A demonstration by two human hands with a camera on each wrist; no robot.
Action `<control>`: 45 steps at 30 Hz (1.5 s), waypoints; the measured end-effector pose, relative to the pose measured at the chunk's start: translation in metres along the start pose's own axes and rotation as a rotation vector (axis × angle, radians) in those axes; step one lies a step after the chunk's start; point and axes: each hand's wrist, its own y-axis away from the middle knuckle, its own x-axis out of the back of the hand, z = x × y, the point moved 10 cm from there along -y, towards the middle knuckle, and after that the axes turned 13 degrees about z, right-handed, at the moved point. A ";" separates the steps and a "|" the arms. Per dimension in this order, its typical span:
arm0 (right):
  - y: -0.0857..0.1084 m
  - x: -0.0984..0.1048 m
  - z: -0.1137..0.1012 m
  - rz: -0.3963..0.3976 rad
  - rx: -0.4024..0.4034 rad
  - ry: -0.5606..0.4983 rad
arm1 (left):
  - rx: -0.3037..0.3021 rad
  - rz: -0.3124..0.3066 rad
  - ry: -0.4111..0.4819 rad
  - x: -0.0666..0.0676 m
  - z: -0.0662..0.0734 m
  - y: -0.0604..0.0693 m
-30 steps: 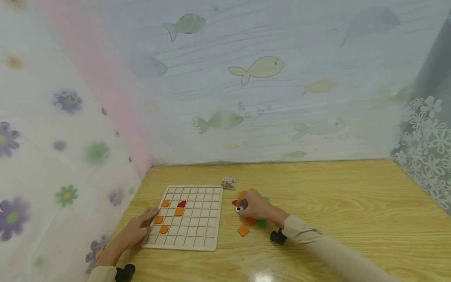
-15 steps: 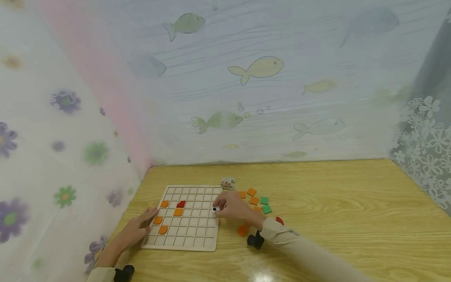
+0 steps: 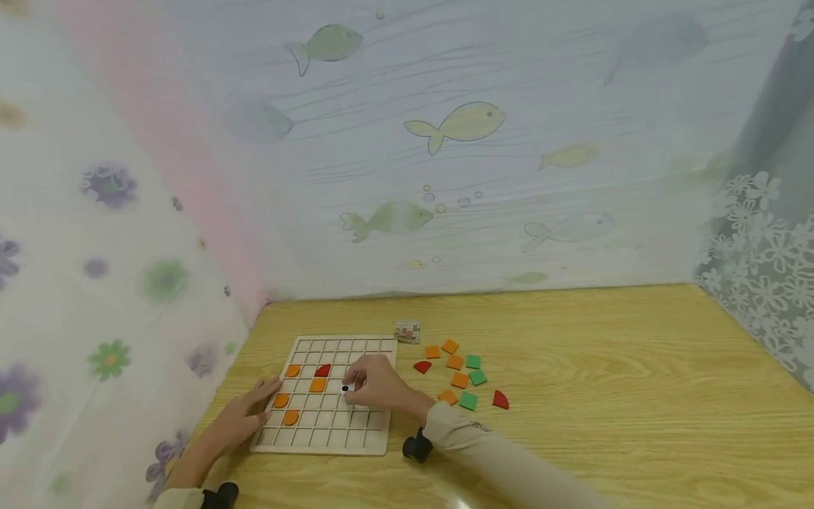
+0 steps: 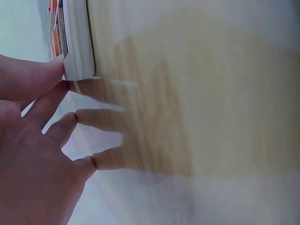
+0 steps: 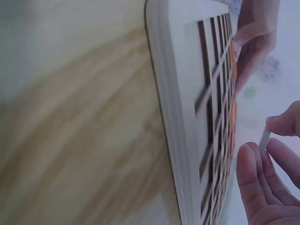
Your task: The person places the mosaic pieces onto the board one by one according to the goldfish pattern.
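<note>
My right hand [image 3: 381, 383] pinches a thin white tile with a black dot [image 3: 346, 388] between thumb and fingers, over the middle of the wooden grid board [image 3: 318, 453]. In the right wrist view the tile [image 5: 264, 140] appears edge-on, held apart from the board. My left hand [image 3: 232, 420] rests at the board's left edge; in the left wrist view its thumb [image 4: 35, 77] touches the rim and the fingers are spread. On the board lie orange discs [image 3: 290, 418], a red quarter-circle tile [image 3: 323, 370] and an orange square tile [image 3: 317, 385].
Right of the board lie loose orange squares [image 3: 454, 362], green squares [image 3: 473, 362] and red quarter-circles [image 3: 500, 399]. A small patterned card [image 3: 408, 331] lies by the board's far right corner. Printed cloth [image 3: 394, 261] hangs behind the wooden table [image 3: 604, 367].
My right hand has carried the white dotted tile left, from the loose pieces to above the board's middle, uncovering those pieces. My left hand has stayed at the board's edge.
</note>
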 end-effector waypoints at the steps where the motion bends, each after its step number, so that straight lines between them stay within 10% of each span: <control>1: -0.001 -0.003 0.000 0.000 -0.007 -0.001 | -0.005 0.002 -0.001 0.000 0.001 0.000; 45: -0.029 -0.071 -0.016 -0.131 0.120 0.254 | -0.030 0.028 -0.012 0.003 0.001 0.002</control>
